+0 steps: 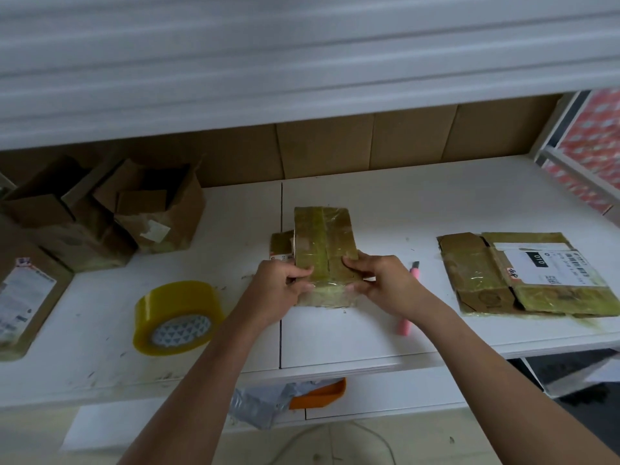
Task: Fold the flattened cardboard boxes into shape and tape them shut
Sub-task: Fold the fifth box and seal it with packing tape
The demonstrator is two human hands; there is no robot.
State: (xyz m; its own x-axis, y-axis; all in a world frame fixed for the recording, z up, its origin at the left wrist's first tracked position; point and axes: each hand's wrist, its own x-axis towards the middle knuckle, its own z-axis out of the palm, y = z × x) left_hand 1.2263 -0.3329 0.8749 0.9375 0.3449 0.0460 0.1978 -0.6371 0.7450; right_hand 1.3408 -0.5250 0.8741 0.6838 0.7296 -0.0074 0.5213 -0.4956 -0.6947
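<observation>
Setting: white bench (352, 337) under a white shelf, with brown cardboard sheets lined along the back wall; scuffs and marks are seen on the bench top.
Opened boxes: several brown cartons (110, 209) with flaps up are stacked at the far left of the bench, well apart from the work.
Flattened box: a tape-covered flat carton (523, 276) with a white shipping label lies at the right, not yet folded.
Box in hand: a small tape-wrapped cardboard box (323, 243) stands at the bench centre, its near end held between both hands; it is judged light and fairly stiff, though the old glossy tape is likely to be slippery.
Tape roll: a yellowish roll of packing tape (174, 317) rests on the bench, left of the box, untouched.
Left hand: the left hand (281, 286) is curled round the box's near-left corner, thumb on top.
Right hand: the right hand (375, 280) pinches the near-right corner, thumb laid on the top face.
Cutter: a pink knife (407, 325) lies just right of the box, partly hidden by the right forearm.
Hold advice: corners and folded edges are judged the best places for a grip, since flat panels would bow under pressure.
</observation>
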